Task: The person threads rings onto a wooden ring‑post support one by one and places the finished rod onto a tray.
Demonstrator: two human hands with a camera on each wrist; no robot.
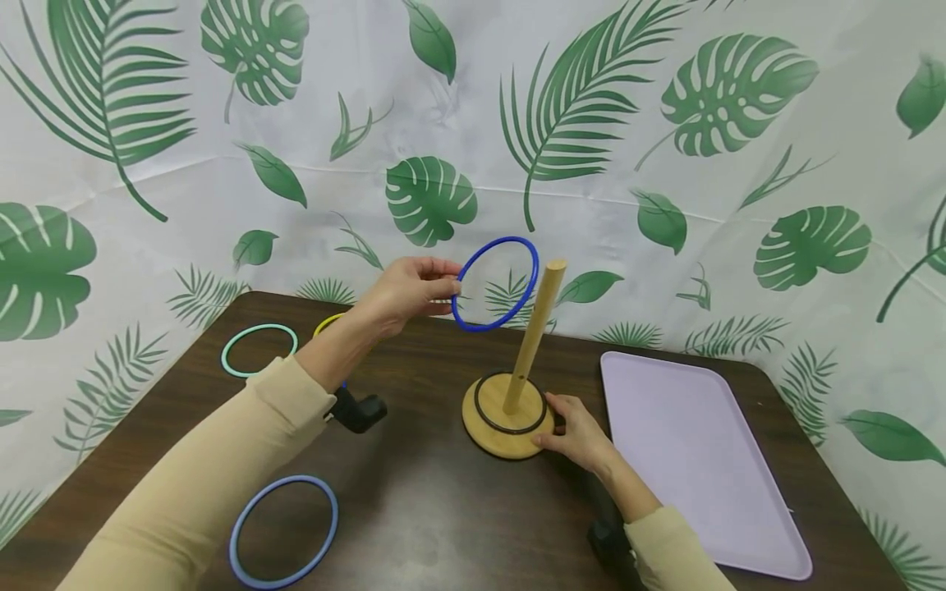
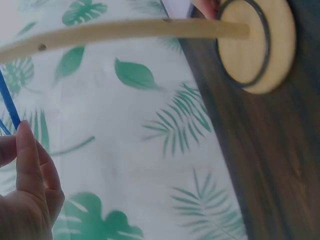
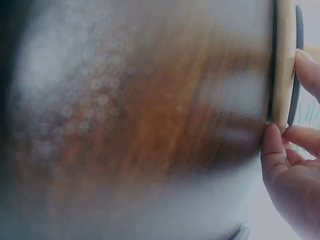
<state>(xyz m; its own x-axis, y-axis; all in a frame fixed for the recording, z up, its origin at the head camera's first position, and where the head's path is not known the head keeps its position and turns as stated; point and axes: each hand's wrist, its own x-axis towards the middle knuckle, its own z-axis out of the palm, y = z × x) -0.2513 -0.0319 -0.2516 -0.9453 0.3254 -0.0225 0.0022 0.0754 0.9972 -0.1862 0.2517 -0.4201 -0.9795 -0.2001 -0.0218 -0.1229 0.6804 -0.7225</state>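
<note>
My left hand (image 1: pixel 410 287) pinches the left side of a dark blue ring (image 1: pixel 482 328) between thumb and fingers. The ring is tilted in the air, just left of the top of a wooden peg (image 1: pixel 535 336). That peg rises from a round wooden base (image 1: pixel 517 448), where a thin black ring (image 1: pixel 510 431) lies around its foot. At the right edge of the base, my right hand (image 1: pixel 580 435) grips the rim, thumb in front and fingers behind. In the right wrist view the thumb and fingertips press the base's edge (image 3: pixel 285 75).
A mint ring (image 1: pixel 258 327) lies at the back left of the dark table (image 1: pixel 436 509), and a yellow ring (image 1: pixel 325 322) is partly hidden by my left arm. Nearer sits a periwinkle ring (image 1: pixel 336 517). On the right is a lilac tray (image 1: pixel 680 443). A leaf-print cloth hangs behind.
</note>
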